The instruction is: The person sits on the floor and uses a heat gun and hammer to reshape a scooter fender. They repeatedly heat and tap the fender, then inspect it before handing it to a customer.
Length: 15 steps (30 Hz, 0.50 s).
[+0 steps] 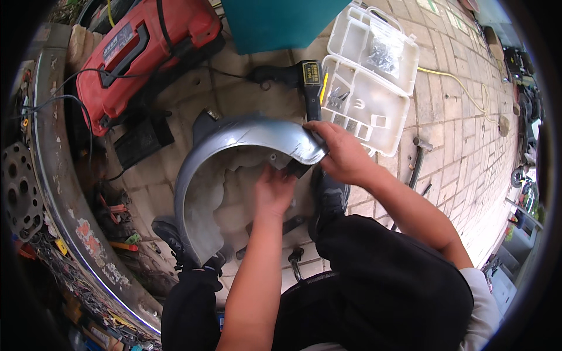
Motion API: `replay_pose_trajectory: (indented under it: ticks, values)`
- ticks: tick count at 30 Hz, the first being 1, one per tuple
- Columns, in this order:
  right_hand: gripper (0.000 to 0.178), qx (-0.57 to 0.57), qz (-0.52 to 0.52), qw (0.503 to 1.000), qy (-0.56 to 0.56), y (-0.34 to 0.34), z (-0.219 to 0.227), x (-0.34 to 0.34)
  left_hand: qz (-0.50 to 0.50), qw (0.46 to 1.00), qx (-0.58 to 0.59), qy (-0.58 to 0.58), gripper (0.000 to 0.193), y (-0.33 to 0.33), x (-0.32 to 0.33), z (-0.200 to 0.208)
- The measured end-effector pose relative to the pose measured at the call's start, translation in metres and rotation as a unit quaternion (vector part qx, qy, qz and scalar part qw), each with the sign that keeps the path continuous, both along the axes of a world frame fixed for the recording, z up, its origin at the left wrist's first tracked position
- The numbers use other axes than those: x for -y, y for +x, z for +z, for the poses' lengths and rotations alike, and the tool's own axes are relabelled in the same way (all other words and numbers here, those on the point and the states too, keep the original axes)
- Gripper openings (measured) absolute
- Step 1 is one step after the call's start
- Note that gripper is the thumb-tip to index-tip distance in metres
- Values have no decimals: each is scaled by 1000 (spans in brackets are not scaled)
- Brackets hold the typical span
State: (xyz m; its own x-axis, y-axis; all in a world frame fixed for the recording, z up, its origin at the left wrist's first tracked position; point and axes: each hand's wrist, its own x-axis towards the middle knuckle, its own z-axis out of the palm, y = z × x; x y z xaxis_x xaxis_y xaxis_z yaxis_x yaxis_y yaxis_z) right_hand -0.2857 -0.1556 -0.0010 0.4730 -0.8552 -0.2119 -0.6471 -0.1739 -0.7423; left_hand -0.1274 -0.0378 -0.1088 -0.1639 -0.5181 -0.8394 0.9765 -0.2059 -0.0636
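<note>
A curved silver-grey fender (237, 136), scuffed along its top, arches between my shoes. My right hand (345, 153) is closed round its right end, thumb and fingers wrapping the edge. Inside the arch, my left hand (276, 188) is closed with its fingers curled; their tips are partly hidden. Beside these fingers, under the fender's right end, sits a small black piece (299, 168); whether the hand grips it is unclear. Just beyond the fender lies a black corded hand tool (311, 88) with a gun-like body.
An open white compartment case (398, 124) holds small metal parts and a clear bag (384, 51). Right of it lies a hammer (419, 158). At the back stand a red case (126, 58) and a teal box (281, 26). A metal-edged ledge (70, 193) runs along the left.
</note>
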Motion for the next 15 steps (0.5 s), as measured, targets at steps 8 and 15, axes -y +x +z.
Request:
replay_pose_trajectory:
  ticks: [8,15]
  values:
    - [71,-62,112,991,34,2,15,14,-34,999,12,11,25,10,-1,6]
    - [71,-94,104,988,59,5,21,10,-151,971,186,20,14,16,3,2]
